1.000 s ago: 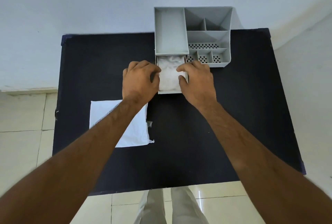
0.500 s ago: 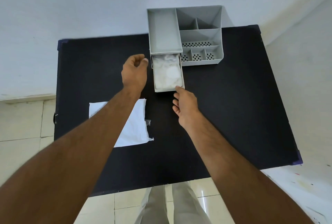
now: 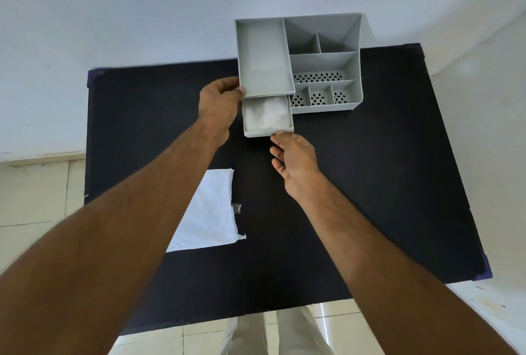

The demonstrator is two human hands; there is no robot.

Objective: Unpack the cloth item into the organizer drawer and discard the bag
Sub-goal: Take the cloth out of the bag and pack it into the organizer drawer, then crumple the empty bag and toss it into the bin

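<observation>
The grey organizer [image 3: 323, 66] stands at the table's far edge, its drawer [image 3: 267, 134] partly pulled out toward me. A white cloth item [image 3: 267, 115] lies inside the drawer and fills it. My left hand [image 3: 219, 104] is pressed against the organizer's left side at the front corner, fingers curled on the wall. My right hand [image 3: 294, 158] sits just in front of the drawer, fingers apart, with the fingertips touching the drawer's front edge. The flat white bag [image 3: 209, 212] lies on the table near my left forearm, which hides part of it.
The black table [image 3: 384, 178] has its left, right and near edges in view. A pale wall rises behind the organizer. Tiled floor shows to the left and below, and the person's legs show under the near edge.
Both hands have left the cloth. The left hand moved to the organizer's side, the right hand to the drawer front, and the drawer sits further in than half a second ago.
</observation>
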